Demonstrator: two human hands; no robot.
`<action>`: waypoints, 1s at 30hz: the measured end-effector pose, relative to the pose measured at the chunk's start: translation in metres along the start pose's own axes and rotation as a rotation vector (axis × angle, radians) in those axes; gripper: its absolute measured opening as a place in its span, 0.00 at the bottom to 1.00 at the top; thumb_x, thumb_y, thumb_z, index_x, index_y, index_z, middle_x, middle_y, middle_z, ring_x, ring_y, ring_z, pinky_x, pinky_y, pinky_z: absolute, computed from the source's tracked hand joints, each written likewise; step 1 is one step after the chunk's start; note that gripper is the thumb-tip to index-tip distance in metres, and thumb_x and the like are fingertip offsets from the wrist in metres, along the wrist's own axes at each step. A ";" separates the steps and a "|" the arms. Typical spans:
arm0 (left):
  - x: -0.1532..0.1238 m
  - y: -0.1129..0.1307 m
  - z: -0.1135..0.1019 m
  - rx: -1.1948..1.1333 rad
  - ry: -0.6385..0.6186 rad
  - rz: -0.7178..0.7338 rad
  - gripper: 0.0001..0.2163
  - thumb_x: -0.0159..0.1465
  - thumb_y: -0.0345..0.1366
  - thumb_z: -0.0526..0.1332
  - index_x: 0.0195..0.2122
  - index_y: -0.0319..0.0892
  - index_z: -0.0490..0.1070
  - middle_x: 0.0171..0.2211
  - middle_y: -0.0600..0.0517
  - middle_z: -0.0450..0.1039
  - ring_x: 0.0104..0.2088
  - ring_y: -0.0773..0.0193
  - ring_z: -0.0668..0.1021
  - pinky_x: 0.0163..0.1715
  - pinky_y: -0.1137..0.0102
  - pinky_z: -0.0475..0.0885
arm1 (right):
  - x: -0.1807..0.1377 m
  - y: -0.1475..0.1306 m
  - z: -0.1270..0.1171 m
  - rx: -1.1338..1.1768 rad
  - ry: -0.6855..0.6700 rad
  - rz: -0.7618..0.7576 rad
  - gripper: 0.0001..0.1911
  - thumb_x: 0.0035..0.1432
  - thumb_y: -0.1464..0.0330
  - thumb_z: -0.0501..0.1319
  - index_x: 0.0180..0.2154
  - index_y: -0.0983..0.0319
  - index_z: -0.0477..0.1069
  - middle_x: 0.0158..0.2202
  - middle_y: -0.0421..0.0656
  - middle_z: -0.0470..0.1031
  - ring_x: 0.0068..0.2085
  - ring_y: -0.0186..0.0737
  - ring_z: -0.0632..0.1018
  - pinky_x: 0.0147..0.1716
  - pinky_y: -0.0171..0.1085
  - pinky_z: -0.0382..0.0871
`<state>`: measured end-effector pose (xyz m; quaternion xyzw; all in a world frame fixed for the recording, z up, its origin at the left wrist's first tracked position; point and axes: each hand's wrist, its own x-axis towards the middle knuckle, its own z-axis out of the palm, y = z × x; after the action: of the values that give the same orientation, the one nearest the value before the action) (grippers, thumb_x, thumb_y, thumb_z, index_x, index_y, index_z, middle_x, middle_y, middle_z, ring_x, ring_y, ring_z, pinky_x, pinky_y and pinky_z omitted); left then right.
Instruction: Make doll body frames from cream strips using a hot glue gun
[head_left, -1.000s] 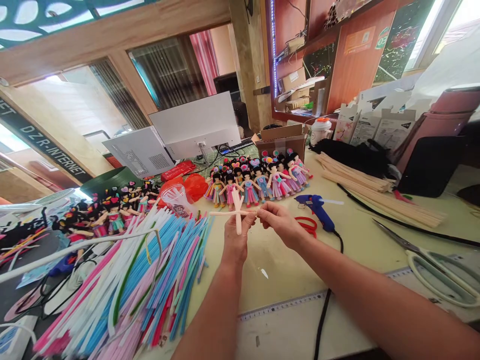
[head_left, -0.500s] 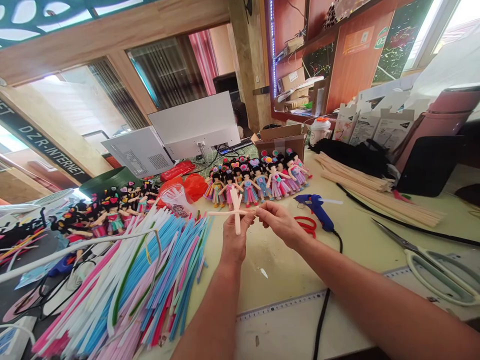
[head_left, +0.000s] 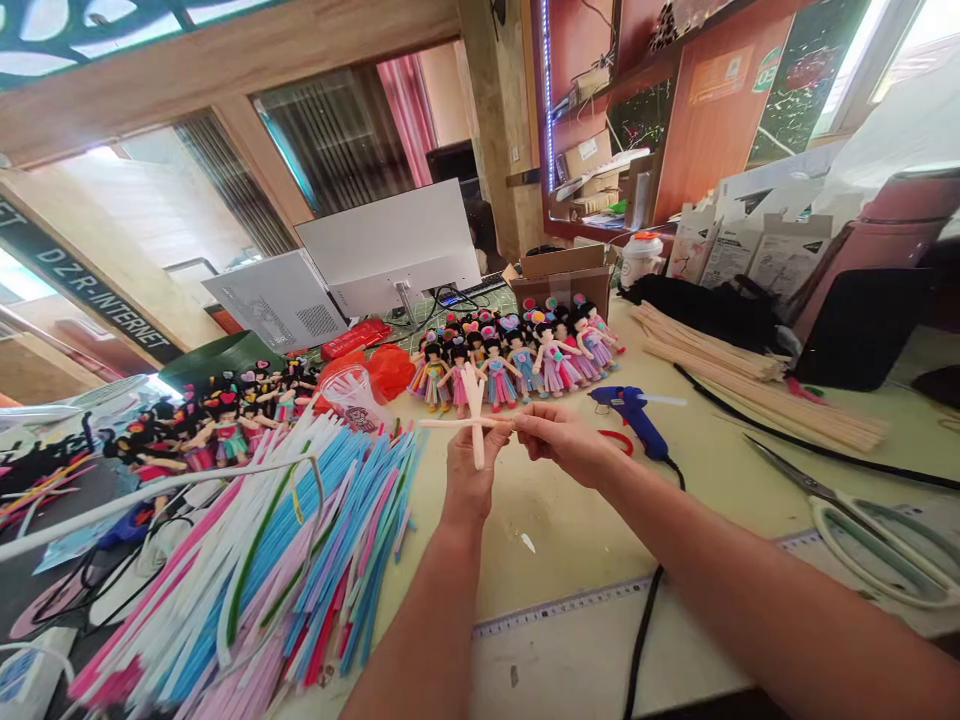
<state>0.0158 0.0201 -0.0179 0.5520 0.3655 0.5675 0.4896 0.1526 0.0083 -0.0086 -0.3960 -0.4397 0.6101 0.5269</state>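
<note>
A pale peach pipe-cleaner figure [head_left: 477,432], shaped like a cross with a forked top, is held up over the middle of the table. My left hand [head_left: 471,475] grips it from below near its centre, thumb pressed against it. At the tip of its right-hand arm, my right hand [head_left: 551,435] pinches with thumb and forefinger. Behind the figure stand rows of finished pipe-cleaner dolls [head_left: 499,375] with black hair and colourful skirts. A blue glue gun [head_left: 634,415] lies just right of my right hand, with a red pipe-cleaner loop [head_left: 619,437] beside it.
Many coloured pipe cleaners [head_left: 247,560] are heaped at the left, with more dolls [head_left: 229,425] behind. Scissors [head_left: 862,535] lie at the right, near a bundle of peach pipe cleaners [head_left: 780,390]. The glue gun's black cord [head_left: 646,640] crosses a ruler [head_left: 562,608] at the front.
My right hand has shifted very slightly, its fingers still at the tip of the figure's arm and now covering more of the red loop. The left hand keeps its grip.
</note>
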 end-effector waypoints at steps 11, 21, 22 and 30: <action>-0.001 0.003 0.003 -0.035 0.012 -0.065 0.09 0.49 0.40 0.69 0.27 0.41 0.75 0.25 0.54 0.72 0.29 0.66 0.70 0.33 0.69 0.65 | 0.004 0.006 -0.002 -0.039 0.007 -0.089 0.19 0.43 0.55 0.67 0.23 0.61 0.65 0.19 0.35 0.64 0.22 0.29 0.63 0.23 0.33 0.53; 0.006 0.003 -0.001 -0.151 0.370 -0.345 0.11 0.48 0.39 0.66 0.27 0.43 0.66 0.22 0.60 0.64 0.23 0.73 0.66 0.24 0.75 0.58 | 0.006 0.004 -0.015 -0.605 0.398 -0.598 0.08 0.56 0.65 0.57 0.27 0.60 0.62 0.22 0.36 0.61 0.24 0.32 0.61 0.24 0.34 0.54; 0.006 0.004 -0.001 -0.167 0.359 -0.325 0.13 0.48 0.42 0.67 0.25 0.42 0.65 0.20 0.60 0.62 0.21 0.74 0.64 0.22 0.75 0.57 | 0.004 0.003 -0.015 -0.659 0.408 -0.646 0.07 0.57 0.66 0.57 0.27 0.60 0.63 0.23 0.37 0.62 0.25 0.33 0.62 0.24 0.34 0.55; 0.001 0.004 0.004 -0.263 0.052 -0.445 0.23 0.43 0.56 0.69 0.22 0.37 0.70 0.16 0.57 0.63 0.17 0.76 0.63 0.17 0.76 0.54 | -0.004 0.008 -0.004 -0.888 0.239 -0.905 0.09 0.63 0.70 0.54 0.29 0.60 0.64 0.29 0.41 0.67 0.32 0.36 0.69 0.32 0.35 0.62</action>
<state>0.0191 0.0192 -0.0129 0.3748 0.4136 0.5024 0.6604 0.1541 0.0046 -0.0176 -0.4171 -0.7123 0.0392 0.5632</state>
